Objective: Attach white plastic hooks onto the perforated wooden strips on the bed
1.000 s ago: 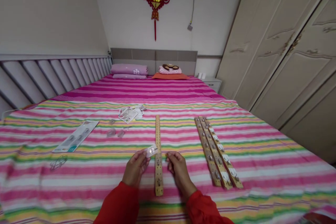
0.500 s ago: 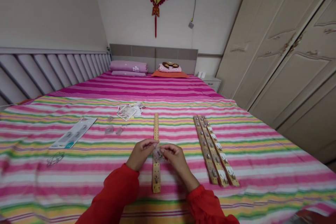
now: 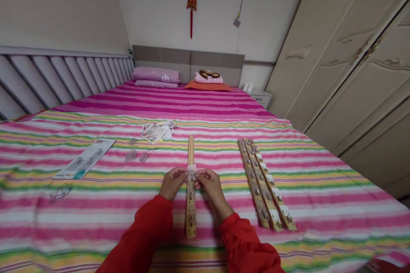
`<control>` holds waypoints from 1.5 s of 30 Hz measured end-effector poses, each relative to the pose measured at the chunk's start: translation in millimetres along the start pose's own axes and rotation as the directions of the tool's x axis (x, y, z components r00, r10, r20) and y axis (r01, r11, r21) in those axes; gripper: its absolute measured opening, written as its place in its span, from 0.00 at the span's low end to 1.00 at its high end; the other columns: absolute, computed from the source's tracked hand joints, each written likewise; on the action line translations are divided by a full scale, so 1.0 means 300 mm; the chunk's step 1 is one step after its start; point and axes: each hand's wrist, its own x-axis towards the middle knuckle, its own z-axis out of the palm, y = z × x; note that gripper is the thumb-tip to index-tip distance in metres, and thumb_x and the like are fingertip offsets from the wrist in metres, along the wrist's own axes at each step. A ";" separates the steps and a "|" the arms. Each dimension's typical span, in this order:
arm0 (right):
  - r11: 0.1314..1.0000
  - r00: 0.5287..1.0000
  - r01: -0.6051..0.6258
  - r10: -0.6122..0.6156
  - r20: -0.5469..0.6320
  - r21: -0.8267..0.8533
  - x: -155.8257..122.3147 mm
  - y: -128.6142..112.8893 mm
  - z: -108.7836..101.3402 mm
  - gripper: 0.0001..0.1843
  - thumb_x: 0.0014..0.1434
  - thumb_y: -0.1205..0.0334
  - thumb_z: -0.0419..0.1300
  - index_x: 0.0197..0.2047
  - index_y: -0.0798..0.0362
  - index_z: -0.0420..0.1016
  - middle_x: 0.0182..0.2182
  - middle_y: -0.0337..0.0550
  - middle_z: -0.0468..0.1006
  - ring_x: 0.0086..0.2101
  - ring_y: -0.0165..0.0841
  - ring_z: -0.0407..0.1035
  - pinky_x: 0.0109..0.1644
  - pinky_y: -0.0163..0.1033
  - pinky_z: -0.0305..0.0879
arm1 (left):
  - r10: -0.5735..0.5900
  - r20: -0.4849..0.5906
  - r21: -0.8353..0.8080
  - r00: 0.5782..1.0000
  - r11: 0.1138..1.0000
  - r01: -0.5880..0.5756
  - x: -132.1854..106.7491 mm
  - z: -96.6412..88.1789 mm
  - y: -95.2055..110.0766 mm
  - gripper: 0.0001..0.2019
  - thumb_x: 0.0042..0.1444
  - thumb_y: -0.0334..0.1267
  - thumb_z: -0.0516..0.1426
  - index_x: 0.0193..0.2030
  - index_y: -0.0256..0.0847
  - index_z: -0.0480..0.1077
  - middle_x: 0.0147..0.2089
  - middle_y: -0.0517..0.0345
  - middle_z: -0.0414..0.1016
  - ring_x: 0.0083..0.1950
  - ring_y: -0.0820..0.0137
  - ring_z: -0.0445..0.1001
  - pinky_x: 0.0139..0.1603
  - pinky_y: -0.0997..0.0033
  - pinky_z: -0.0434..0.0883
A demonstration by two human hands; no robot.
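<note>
A narrow wooden strip with rows of holes (image 3: 191, 152) lies lengthwise on the bed in front of me. Over its middle is a clear adhesive hook (image 3: 191, 169), with a pale, see-through square backing. My left hand (image 3: 173, 182) pinches the hook's left edge, and my right hand (image 3: 209, 182) pinches its right edge. Whether the hook touches the wood, I cannot tell. Closer to me, two small metal hooks (image 3: 191, 220) sit on the same strip. Off to the right lie three similar strips (image 3: 264, 179) side by side, carrying metal hooks and some white-backed ones.
On the left are a blister card with hooks (image 3: 86, 160), a tangle of thin wire-like loops (image 3: 60, 192) and several loose clear pieces (image 3: 130, 155). Farther back lies a pile of clear and white packaging (image 3: 156, 131). Striped bedding (image 3: 218, 136) covers the bed; a wardrobe (image 3: 346, 64) stands right.
The clear hook has been turned so its square backing faces up, lined up across the strip. Both hands have come level on either side of it. The view has tipped slightly downward.
</note>
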 end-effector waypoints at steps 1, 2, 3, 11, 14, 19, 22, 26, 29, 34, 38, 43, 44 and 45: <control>1.000 1.000 -0.002 0.002 -0.002 -0.019 0.008 0.009 -0.001 0.13 0.37 0.57 0.70 0.23 0.56 0.73 0.12 0.36 0.72 0.14 0.26 0.63 0.18 0.31 0.60 | -0.013 -0.014 0.002 1.000 1.000 0.013 0.009 0.001 -0.006 0.17 0.30 0.45 0.65 0.26 0.36 0.73 0.21 0.59 0.74 0.24 0.74 0.69 0.26 0.75 0.64; 0.999 1.000 -0.001 0.000 -0.008 -0.036 0.015 0.017 -0.001 0.13 0.38 0.58 0.69 0.22 0.56 0.73 0.11 0.36 0.71 0.14 0.26 0.63 0.18 0.31 0.60 | -0.020 -0.029 0.005 0.999 1.000 0.020 0.018 0.003 -0.012 0.17 0.29 0.45 0.65 0.26 0.36 0.72 0.21 0.59 0.74 0.23 0.74 0.69 0.25 0.75 0.63; 0.999 1.000 0.005 -0.006 -0.018 -0.048 0.022 0.026 -0.003 0.12 0.38 0.58 0.69 0.22 0.56 0.73 0.12 0.35 0.71 0.14 0.26 0.63 0.18 0.31 0.59 | -0.023 -0.043 0.007 0.999 1.000 0.023 0.026 0.004 -0.019 0.17 0.29 0.45 0.65 0.26 0.35 0.72 0.21 0.59 0.74 0.23 0.75 0.69 0.25 0.76 0.63; 0.996 0.996 0.022 -0.029 -0.087 -0.085 0.061 0.093 -0.014 0.08 0.38 0.60 0.66 0.20 0.55 0.72 0.11 0.33 0.69 0.14 0.24 0.60 0.17 0.30 0.53 | 0.014 -0.105 0.057 0.994 0.998 -0.008 0.070 0.012 -0.082 0.15 0.30 0.45 0.63 0.24 0.37 0.71 0.18 0.63 0.69 0.21 0.75 0.67 0.24 0.74 0.63; 0.996 0.995 0.016 -0.025 -0.097 -0.088 0.065 0.106 -0.017 0.08 0.38 0.61 0.65 0.20 0.55 0.72 0.11 0.32 0.69 0.13 0.24 0.59 0.17 0.30 0.52 | 0.034 -0.106 0.083 0.994 0.996 -0.025 0.077 0.012 -0.101 0.14 0.31 0.45 0.62 0.24 0.37 0.70 0.18 0.64 0.69 0.22 0.74 0.67 0.25 0.74 0.63; 0.996 0.994 0.011 -0.021 -0.104 -0.092 0.068 0.117 -0.019 0.08 0.39 0.61 0.65 0.20 0.55 0.72 0.11 0.32 0.68 0.13 0.24 0.58 0.17 0.30 0.51 | 0.001 -0.120 0.115 0.993 0.993 0.013 0.082 0.012 -0.107 0.13 0.31 0.45 0.61 0.23 0.38 0.70 0.18 0.63 0.69 0.22 0.74 0.67 0.24 0.75 0.62; 0.996 0.994 0.013 -0.023 -0.110 -0.092 0.068 0.121 -0.018 0.08 0.39 0.60 0.65 0.20 0.55 0.71 0.11 0.32 0.68 0.14 0.24 0.58 0.17 0.30 0.51 | -0.014 -0.117 0.143 0.993 0.989 0.031 0.081 0.010 -0.103 0.13 0.32 0.45 0.60 0.23 0.38 0.69 0.19 0.63 0.69 0.23 0.73 0.67 0.23 0.75 0.61; 0.996 0.992 0.016 -0.027 -0.124 -0.087 0.067 0.123 -0.017 0.08 0.38 0.60 0.65 0.20 0.54 0.71 0.12 0.31 0.68 0.14 0.24 0.58 0.18 0.31 0.52 | -0.024 -0.117 0.164 0.993 0.985 0.044 0.083 0.009 -0.109 0.11 0.33 0.44 0.60 0.23 0.38 0.69 0.18 0.64 0.69 0.22 0.73 0.67 0.23 0.75 0.61; 0.996 0.991 0.016 -0.027 -0.129 -0.087 0.066 0.125 -0.015 0.08 0.38 0.60 0.65 0.20 0.54 0.70 0.11 0.31 0.68 0.13 0.24 0.57 0.18 0.31 0.52 | -0.030 -0.124 0.162 0.992 0.985 0.050 0.088 0.009 -0.118 0.11 0.33 0.42 0.60 0.22 0.38 0.68 0.18 0.63 0.69 0.22 0.73 0.68 0.23 0.75 0.62; 0.995 0.990 0.018 -0.032 -0.138 -0.099 0.068 0.132 -0.015 0.09 0.38 0.60 0.65 0.20 0.54 0.70 0.11 0.31 0.67 0.13 0.24 0.57 0.17 0.30 0.52 | -0.032 -0.125 0.170 0.992 0.984 0.054 0.093 0.007 -0.127 0.11 0.33 0.42 0.60 0.23 0.38 0.69 0.19 0.63 0.70 0.23 0.72 0.69 0.23 0.74 0.63; 0.994 0.990 0.018 -0.033 -0.134 -0.106 0.073 0.138 -0.019 0.08 0.38 0.60 0.65 0.20 0.54 0.69 0.12 0.31 0.67 0.14 0.24 0.58 0.17 0.30 0.52 | -0.028 -0.143 0.150 0.989 0.987 0.050 0.092 0.007 -0.135 0.11 0.32 0.41 0.61 0.23 0.38 0.68 0.19 0.63 0.69 0.23 0.72 0.69 0.24 0.74 0.63; 0.995 0.990 0.031 -0.044 -0.134 -0.096 0.076 0.146 -0.022 0.09 0.38 0.60 0.65 0.21 0.53 0.70 0.12 0.30 0.67 0.13 0.24 0.57 0.16 0.30 0.51 | 0.025 -0.111 0.097 0.994 0.995 -0.014 0.082 0.009 -0.139 0.14 0.31 0.40 0.61 0.28 0.38 0.70 0.18 0.67 0.66 0.21 0.74 0.67 0.25 0.74 0.64; 0.995 0.990 0.038 -0.049 -0.132 -0.088 0.076 0.148 -0.022 0.09 0.38 0.60 0.65 0.22 0.54 0.71 0.13 0.30 0.67 0.14 0.24 0.57 0.16 0.30 0.51 | 0.035 -0.095 0.090 0.995 0.996 -0.026 0.079 0.008 -0.138 0.15 0.32 0.40 0.61 0.30 0.38 0.72 0.18 0.67 0.66 0.21 0.74 0.67 0.25 0.74 0.64; 0.996 0.990 0.046 -0.056 -0.127 -0.080 0.076 0.151 -0.022 0.09 0.38 0.60 0.65 0.25 0.54 0.73 0.13 0.29 0.66 0.14 0.24 0.57 0.16 0.30 0.51 | 0.039 -0.081 0.087 0.996 0.996 -0.032 0.077 0.007 -0.138 0.16 0.32 0.40 0.61 0.31 0.37 0.73 0.19 0.67 0.67 0.21 0.75 0.67 0.26 0.74 0.65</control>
